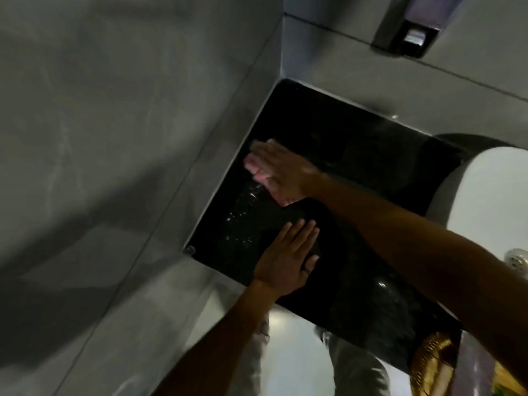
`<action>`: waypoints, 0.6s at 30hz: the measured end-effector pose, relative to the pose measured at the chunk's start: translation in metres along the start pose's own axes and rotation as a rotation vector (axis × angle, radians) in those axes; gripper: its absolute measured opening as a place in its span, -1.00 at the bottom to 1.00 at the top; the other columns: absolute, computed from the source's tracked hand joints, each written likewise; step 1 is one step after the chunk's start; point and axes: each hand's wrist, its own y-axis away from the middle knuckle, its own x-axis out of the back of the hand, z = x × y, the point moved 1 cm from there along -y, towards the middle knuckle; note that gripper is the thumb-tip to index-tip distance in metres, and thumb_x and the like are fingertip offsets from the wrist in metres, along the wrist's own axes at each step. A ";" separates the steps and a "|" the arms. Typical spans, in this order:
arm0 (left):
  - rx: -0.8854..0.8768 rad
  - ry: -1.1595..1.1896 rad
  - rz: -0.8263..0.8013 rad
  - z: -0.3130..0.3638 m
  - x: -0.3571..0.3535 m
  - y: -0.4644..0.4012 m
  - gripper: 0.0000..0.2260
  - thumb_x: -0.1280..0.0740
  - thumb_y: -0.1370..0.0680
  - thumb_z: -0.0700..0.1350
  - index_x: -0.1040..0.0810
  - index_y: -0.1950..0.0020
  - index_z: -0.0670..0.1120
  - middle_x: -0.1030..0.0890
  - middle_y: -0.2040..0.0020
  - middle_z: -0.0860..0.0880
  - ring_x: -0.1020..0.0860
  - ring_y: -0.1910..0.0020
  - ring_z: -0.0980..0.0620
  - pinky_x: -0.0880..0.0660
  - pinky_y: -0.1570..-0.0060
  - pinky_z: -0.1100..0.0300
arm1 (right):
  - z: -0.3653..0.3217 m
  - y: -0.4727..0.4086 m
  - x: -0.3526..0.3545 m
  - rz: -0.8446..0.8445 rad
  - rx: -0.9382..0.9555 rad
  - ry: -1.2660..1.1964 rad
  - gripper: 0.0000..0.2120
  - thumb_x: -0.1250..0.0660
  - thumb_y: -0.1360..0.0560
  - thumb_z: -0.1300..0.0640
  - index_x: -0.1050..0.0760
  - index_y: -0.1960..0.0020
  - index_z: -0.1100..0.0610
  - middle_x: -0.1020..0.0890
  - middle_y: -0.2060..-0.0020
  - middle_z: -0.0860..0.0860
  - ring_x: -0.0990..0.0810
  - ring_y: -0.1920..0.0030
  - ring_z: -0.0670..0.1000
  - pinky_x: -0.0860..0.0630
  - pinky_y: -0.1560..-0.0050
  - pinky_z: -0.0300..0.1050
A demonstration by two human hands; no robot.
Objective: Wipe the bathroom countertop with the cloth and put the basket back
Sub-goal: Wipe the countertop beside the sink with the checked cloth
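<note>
Grey wall tiles [114, 138] fill the left of the view and meet the black worktop [357, 155] along its left edge. Water droplets [240, 218] glisten on the dark surface just inside that edge. Near the worktop's front edge the left hand [285, 258] lies flat with fingers spread and released, palm down on the stone, grasping nothing; a dark ring [307, 270] sits on one finger. Further back on the worktop, close to the wall tiles, the right hand [281, 172] presses flat on a pink cloth [257, 170] — the fingers are stretched out over it rather than clenched, and the cloth shows at the fingertips and under the heel of the palm. The right forearm crosses the worktop from the right. Beyond the worktop's right edge sits a white washbasin [485, 190] with its metal drain [515, 260]. At the worktop's front right corner a golden woven basket [431, 358] is partly in view — blurred and cut by the frame.
</note>
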 end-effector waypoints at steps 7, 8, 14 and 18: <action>-0.024 0.016 0.044 -0.005 -0.003 0.003 -0.46 -0.08 -0.71 0.10 -0.23 -0.65 -0.11 -0.23 -0.67 -0.08 -0.17 -0.67 -0.09 -0.10 -0.65 -0.05 | -0.011 -0.006 -0.012 -0.035 0.147 -0.040 -0.32 -0.08 -0.65 -0.07 -0.16 -0.65 0.28 -0.19 -0.64 0.24 -0.10 -0.68 0.23 0.06 -0.69 0.21; -0.028 0.009 0.050 -0.004 -0.001 0.003 -0.46 -0.09 -0.71 0.10 -0.24 -0.64 -0.11 -0.23 -0.67 -0.08 -0.17 -0.66 -0.10 -0.13 -0.63 -0.06 | -0.014 -0.003 -0.009 -0.033 0.152 -0.059 -0.33 -0.07 -0.67 -0.08 -0.15 -0.65 0.28 -0.17 -0.65 0.24 -0.08 -0.69 0.22 0.07 -0.69 0.20; -0.010 0.014 0.153 -0.001 0.009 0.007 -0.46 -0.14 -0.71 0.10 -0.29 -0.62 -0.16 -0.25 -0.65 -0.17 -0.18 -0.66 -0.16 -0.22 -0.59 -0.14 | -0.008 0.058 0.011 0.313 -0.492 -0.321 -0.39 -0.06 -0.71 -0.09 -0.14 -0.67 0.18 -0.17 -0.67 0.14 -0.06 -0.69 0.20 0.04 -0.68 0.17; 0.077 0.141 0.318 -0.009 0.032 -0.010 -0.46 -0.14 -0.70 0.10 -0.29 -0.61 -0.16 -0.27 -0.63 -0.21 -0.18 -0.65 -0.19 -0.13 -0.62 -0.19 | -0.035 0.139 -0.030 0.256 -1.038 -0.478 -0.34 0.04 -0.69 -0.14 -0.02 -0.69 0.17 -0.02 -0.70 0.14 0.09 -0.70 0.17 0.16 -0.69 0.16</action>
